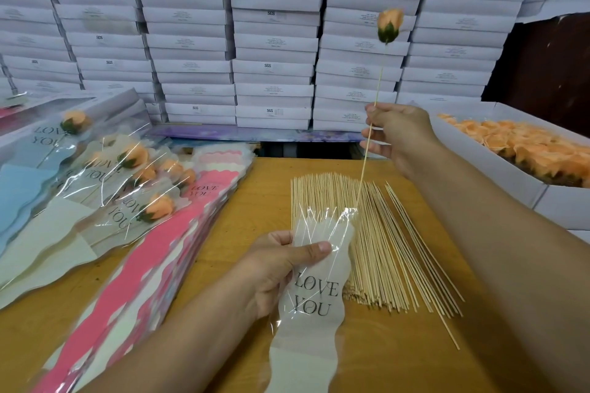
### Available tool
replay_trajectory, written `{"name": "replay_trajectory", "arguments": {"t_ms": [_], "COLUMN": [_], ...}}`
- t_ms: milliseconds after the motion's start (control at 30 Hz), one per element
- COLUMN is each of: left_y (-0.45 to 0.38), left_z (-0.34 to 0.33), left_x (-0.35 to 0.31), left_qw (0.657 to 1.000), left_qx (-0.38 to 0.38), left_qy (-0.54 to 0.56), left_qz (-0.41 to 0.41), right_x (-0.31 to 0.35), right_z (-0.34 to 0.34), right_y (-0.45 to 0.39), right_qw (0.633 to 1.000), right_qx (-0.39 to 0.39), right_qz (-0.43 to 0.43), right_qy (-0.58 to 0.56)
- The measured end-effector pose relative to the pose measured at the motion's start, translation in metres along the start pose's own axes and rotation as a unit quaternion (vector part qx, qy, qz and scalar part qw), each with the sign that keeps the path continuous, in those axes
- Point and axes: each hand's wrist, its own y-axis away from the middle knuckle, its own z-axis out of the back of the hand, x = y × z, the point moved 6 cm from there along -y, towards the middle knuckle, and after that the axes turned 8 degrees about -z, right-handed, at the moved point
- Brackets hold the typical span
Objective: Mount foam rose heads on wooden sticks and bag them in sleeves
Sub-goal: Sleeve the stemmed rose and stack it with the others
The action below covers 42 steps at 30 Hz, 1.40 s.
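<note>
meanwhile right hand (396, 137) fingers pinch the stick (372, 124), left hand (281, 268) grips the sleeve (314, 293) above loose sticks (380, 249).

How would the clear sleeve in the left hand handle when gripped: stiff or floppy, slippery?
The sleeve probably handles floppy: it creases under the left hand. Its glossy film looks slippery, so a thumb pinch seems wise. Likely very light, since it hangs from that one grip.

White boxes (274, 41) stacked wall-high behind wooden table (265, 201)
</note>
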Motion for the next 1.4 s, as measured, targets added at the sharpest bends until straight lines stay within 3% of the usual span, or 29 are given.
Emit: {"name": "replay_trajectory", "arguments": {"t_ms": [600,900,1400], "left_y": [-0.001,0.001,0.001], "left_z": [0.002,-0.001,0.0], "left_x": [-0.002,-0.001,-0.001], "left_qw": [1.0,1.0,1.0], "left_qx": [-0.011,0.003,0.0], "left_qy": [0.01,0.011,0.011], "left_qz": [0.008,0.005,0.005], "right_x": [-0.038,0.004,-0.005], "right_z": [-0.023,-0.01,-0.01], "right_y": [0.014,0.011,0.01], "right_qw": [0.992,1.0,0.999], "right_qx": [0.092,0.02,0.029], "right_qz": [-0.068,0.008,-0.021], "right_qy": [0.045,0.006,0.012]}}
